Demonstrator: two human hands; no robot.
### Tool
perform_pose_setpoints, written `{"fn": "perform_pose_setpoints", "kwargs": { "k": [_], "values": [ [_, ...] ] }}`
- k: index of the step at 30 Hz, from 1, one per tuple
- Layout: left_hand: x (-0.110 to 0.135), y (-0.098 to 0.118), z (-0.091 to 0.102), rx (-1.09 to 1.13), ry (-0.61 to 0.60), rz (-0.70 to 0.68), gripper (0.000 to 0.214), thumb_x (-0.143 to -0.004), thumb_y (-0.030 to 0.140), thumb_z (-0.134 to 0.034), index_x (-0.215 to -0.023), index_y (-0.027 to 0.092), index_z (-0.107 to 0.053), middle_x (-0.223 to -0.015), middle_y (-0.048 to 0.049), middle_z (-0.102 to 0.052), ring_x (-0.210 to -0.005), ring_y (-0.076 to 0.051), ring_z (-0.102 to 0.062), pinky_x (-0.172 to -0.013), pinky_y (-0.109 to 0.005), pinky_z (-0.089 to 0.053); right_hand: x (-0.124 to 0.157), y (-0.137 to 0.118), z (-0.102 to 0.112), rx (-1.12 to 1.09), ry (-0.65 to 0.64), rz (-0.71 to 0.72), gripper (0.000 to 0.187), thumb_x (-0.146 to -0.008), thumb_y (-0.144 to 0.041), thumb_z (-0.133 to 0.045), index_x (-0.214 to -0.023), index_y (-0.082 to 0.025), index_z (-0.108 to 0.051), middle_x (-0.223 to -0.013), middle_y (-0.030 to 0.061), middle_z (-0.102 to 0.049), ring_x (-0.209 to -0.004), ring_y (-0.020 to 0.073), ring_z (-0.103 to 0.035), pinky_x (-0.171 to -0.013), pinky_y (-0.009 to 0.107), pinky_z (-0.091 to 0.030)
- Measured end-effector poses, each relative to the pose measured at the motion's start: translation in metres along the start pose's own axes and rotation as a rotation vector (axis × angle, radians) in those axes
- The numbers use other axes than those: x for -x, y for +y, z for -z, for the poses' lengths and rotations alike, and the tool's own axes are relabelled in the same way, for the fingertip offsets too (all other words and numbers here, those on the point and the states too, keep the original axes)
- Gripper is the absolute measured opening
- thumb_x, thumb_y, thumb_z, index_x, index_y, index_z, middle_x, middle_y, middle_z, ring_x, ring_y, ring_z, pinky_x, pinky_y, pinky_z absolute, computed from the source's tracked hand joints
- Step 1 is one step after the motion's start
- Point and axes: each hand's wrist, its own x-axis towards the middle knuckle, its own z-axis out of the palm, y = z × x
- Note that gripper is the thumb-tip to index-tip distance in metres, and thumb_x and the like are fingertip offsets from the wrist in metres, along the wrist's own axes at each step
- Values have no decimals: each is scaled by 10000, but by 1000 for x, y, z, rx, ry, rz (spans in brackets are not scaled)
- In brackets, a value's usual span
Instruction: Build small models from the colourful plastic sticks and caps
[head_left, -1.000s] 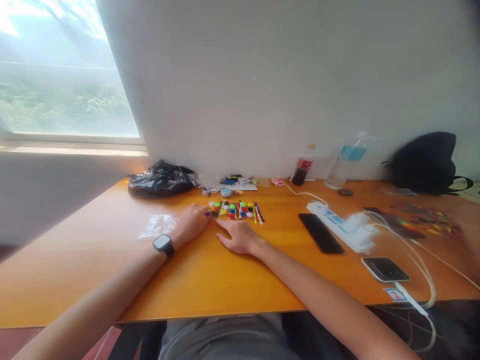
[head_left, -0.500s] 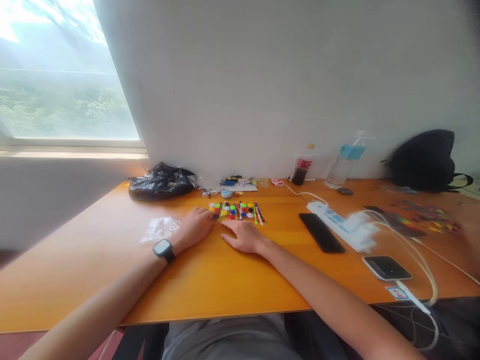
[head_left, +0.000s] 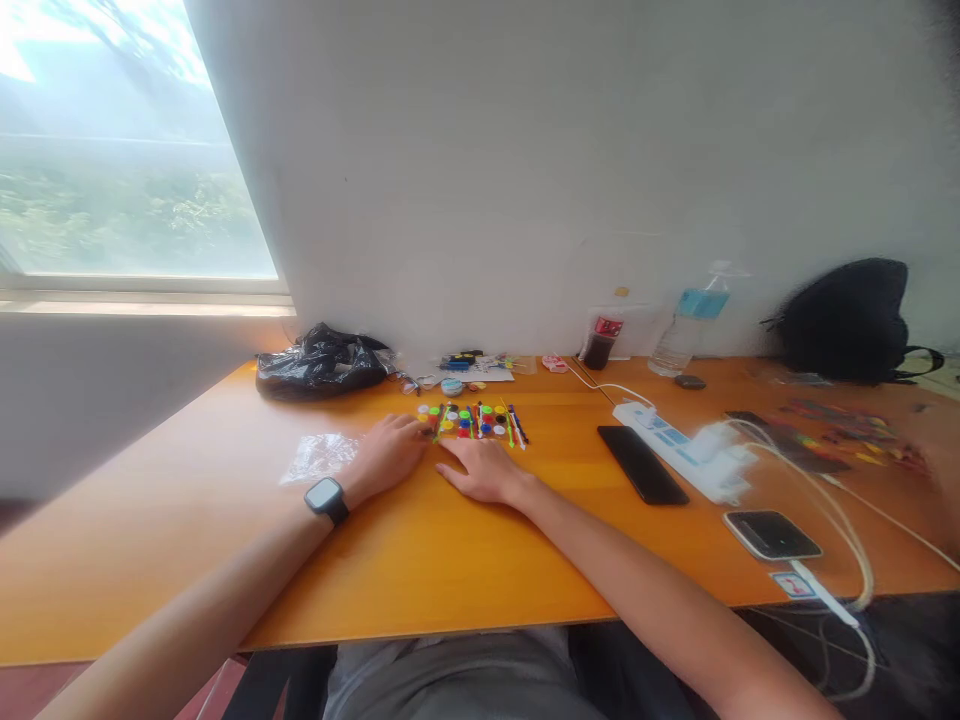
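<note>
My left hand [head_left: 390,452], with a dark smartwatch [head_left: 327,498] on the wrist, rests on the orange table [head_left: 450,560]. Its fingers are curled and their tips touch the left edge of a cluster of small coloured discs and thin sticks [head_left: 472,420]; whether they grip one is too small to tell. Just below that cluster my right hand [head_left: 480,468] lies flat on the table, palm down, fingers stretched out and holding nothing.
A black plastic bag [head_left: 322,365], a clear plastic wrapper [head_left: 321,455], more small items by the wall [head_left: 469,365], two bottles [head_left: 604,340], a black phone [head_left: 641,465], a white power strip [head_left: 686,450] with cables, a second phone [head_left: 772,535], a black backpack [head_left: 851,320].
The view has shifted slightly. Both hands stay almost still at the coloured pieces; the left fingers have crept a little to the right.
</note>
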Motion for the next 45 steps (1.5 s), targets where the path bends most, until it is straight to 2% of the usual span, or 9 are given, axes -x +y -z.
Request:
{"fn": "perform_pose_setpoints", "kwargs": {
  "k": [3,7,17,23,28,34,39,43,45],
  "values": [
    [1,0,-1,-1,17,-36,293,-993,205,-564,-1235,235,-726,-1231,-103,-720,-1083,-269,-645,-979,-429,-543,0,1,-2,-10,17,9,384,-1039,-475,-535,-1316,-221,-614,-1179,108,-766,-987,290,-725,-762,338,-447],
    [3,-1,-3,-12,21,-56,237,-986,212,-585,-1129,268,-765,-1288,-87,-688,-1153,-276,-612,-1000,-435,-542,-3,1,-4,-5,23,-9,502,-1032,-485,-534,-1470,-241,-534,-1235,115,-759,-1037,315,-727,-801,362,-469],
    [3,-1,-3,-33,-23,-84,239,-992,211,-574,-1008,277,-803,-1283,-75,-678,-1140,-280,-595,-971,-433,-544,-4,-2,-3,5,3,-51,456,-1040,-512,-506,-1403,-254,-605,-1207,103,-769,-1038,303,-722,-820,352,-470],
    [3,0,-2,-9,-28,-86,271,-996,201,-548,-1041,281,-802,-1287,-82,-676,-1144,-277,-600,-977,-431,-548,-2,-2,-2,-32,31,-30,432,-1036,-474,-539,-1409,-265,-596,-1248,86,-761,-1060,289,-720,-819,337,-464],
    [3,-4,-3,45,21,-27,268,-967,225,-597,-1176,272,-758,-1267,-90,-695,-1128,-274,-620,-1000,-439,-545,0,-2,-1,-40,20,-26,339,-1036,-448,-548,-1276,-238,-663,-1178,87,-777,-1026,287,-731,-798,335,-461],
    [2,-3,-3,33,65,2,317,-978,248,-606,-1283,262,-691,-1257,-91,-698,-1111,-278,-624,-983,-427,-530,-1,-2,0,-30,27,10,503,-1040,-438,-538,-1522,-295,-527,-1262,84,-760,-1085,300,-726,-842,359,-491],
    [-8,0,7,-84,83,20,305,-1039,330,-535,-1306,254,-663,-1248,-101,-702,-1102,-293,-619,-949,-436,-511,-1,-1,-2,-4,6,30,496,-1057,-473,-497,-1510,-283,-561,-1285,100,-753,-1091,304,-728,-889,392,-514],
    [-26,-13,16,-142,8,25,332,-1034,377,-513,-1263,218,-694,-1288,-125,-690,-1052,-299,-628,-939,-447,-510,0,0,-3,-6,5,13,494,-1061,-493,-492,-1492,-272,-589,-1338,105,-733,-1138,302,-715,-935,404,-513],
    [-40,-22,17,-126,-35,41,330,-1020,370,-505,-1197,211,-733,-1201,-128,-719,-1021,-299,-640,-946,-447,-508,0,-1,-3,-12,3,1,501,-1059,-498,-495,-1489,-260,-594,-1359,114,-723,-1150,305,-710,-939,403,-510]
  ]
}}
